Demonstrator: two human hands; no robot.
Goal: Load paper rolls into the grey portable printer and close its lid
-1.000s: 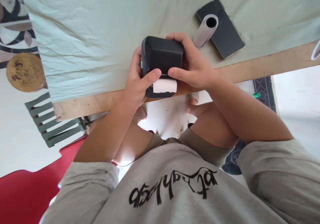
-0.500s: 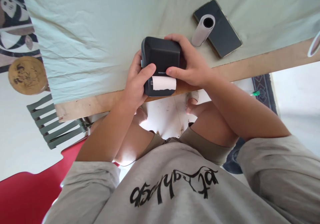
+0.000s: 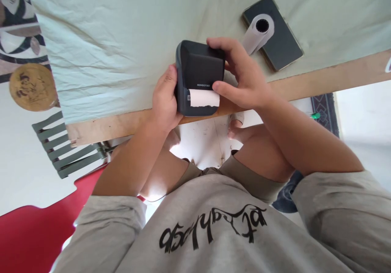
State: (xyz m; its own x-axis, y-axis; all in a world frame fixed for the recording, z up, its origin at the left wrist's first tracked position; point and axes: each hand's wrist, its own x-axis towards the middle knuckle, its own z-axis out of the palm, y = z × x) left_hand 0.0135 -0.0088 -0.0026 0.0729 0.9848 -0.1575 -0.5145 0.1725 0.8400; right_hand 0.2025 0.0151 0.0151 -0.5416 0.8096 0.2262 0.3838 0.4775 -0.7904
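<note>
A black label printer (image 3: 201,66) is held over the table's near edge, its lid closed and lettering along the front of the lid. From its slot hangs a strip of white paper (image 3: 204,98) with a ragged end. My left hand (image 3: 166,96) grips the printer's left side, thumb resting along that side. My right hand (image 3: 241,75) spans the right side, fingers at the far corner and thumb at the lid's front edge. Just beyond it stands a white paper roll (image 3: 255,35) with a black core, partly hidden by that hand.
The roll overlaps a dark smartphone (image 3: 282,41) lying on the pale green tablecloth (image 3: 116,49). A bare wooden strip (image 3: 320,75) forms the table's near edge. To the left are a round wooden stool (image 3: 32,88), a grey slatted seat (image 3: 67,145) and a red chair (image 3: 36,236).
My left thumb has come off the printer's top onto its side. The right hand has spread slightly outward. In view, printer, roll and phone sit a little further right and up.
</note>
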